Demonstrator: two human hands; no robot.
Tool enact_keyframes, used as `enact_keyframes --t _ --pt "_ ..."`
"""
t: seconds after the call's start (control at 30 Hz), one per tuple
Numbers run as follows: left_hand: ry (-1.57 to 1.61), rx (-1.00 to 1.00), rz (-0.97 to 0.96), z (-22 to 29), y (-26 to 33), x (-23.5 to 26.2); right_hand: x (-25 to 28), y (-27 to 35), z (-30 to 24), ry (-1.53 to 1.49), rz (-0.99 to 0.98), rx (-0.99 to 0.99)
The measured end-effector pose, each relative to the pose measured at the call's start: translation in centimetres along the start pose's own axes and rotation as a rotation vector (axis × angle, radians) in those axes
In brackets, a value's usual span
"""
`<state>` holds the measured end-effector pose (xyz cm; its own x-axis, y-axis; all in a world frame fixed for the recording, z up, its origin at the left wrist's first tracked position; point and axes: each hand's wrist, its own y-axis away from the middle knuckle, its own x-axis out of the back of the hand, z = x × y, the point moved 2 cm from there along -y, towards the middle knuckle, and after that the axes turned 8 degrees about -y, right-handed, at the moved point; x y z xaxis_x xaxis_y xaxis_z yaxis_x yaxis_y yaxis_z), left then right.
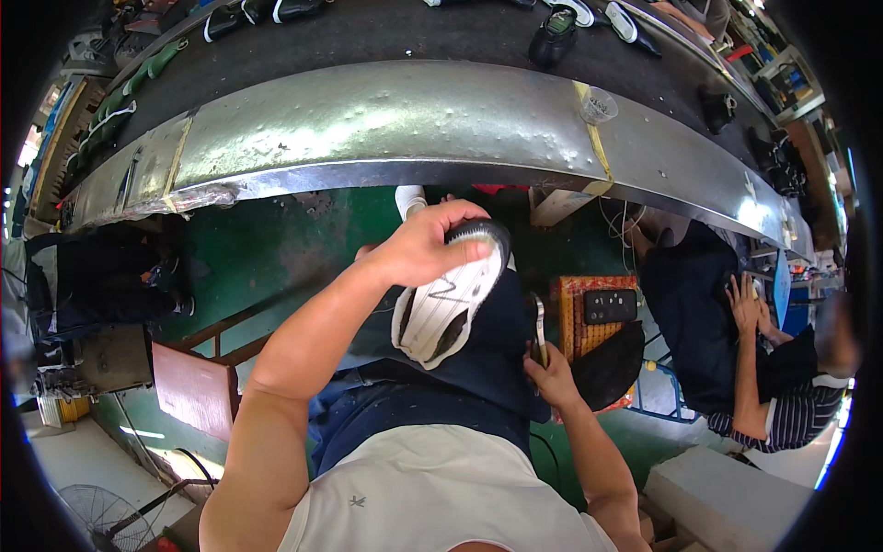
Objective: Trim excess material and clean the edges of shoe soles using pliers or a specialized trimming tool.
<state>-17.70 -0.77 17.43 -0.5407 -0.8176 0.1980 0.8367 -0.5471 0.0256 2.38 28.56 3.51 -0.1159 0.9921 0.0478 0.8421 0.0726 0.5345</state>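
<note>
My left hand (421,247) is closed around the toe end of a shoe upper (449,308), held above my lap. Its pale underside faces up, with a dark line drawn on it, and the toe edge is black. Lower down on the right, my right hand (555,377) grips a hand tool (539,322) with a curved metal head. The tool stands upright, apart from the shoe upper; its exact kind is unclear.
Ahead runs a dark conveyor belt (386,41) with a metal edge (386,120), carrying several shoes. A clear plastic cup (599,106) rests on that edge. To my right are a woven stool (577,336) with a black phone (611,306) and a seated co-worker (782,396).
</note>
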Motion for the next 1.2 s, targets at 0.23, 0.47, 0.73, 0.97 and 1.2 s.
enact_keyframes --t 0.23,0.47,0.73,0.97,1.2 --pt "-0.103 0.512 -0.319 -14.0 0.1 -5.2 -0.9 0.9 -2.5 0.107 -0.103 0.078" --pt "-0.559 0.358 0.055 -8.5 9.9 -5.9 -2.2 1.0 -9.0 0.435 -0.294 0.017" --pt "-0.813 0.164 0.218 -8.8 10.4 -7.7 -3.4 -1.3 -12.2 0.587 -0.527 0.12" --pt "-0.791 0.098 0.224 -7.4 9.9 -8.6 -4.0 -3.0 -17.0 0.818 -0.636 -0.072" --pt "-0.163 0.436 0.301 -14.4 10.0 -8.4 -5.7 -6.1 -20.4 1.179 -0.775 -0.233"
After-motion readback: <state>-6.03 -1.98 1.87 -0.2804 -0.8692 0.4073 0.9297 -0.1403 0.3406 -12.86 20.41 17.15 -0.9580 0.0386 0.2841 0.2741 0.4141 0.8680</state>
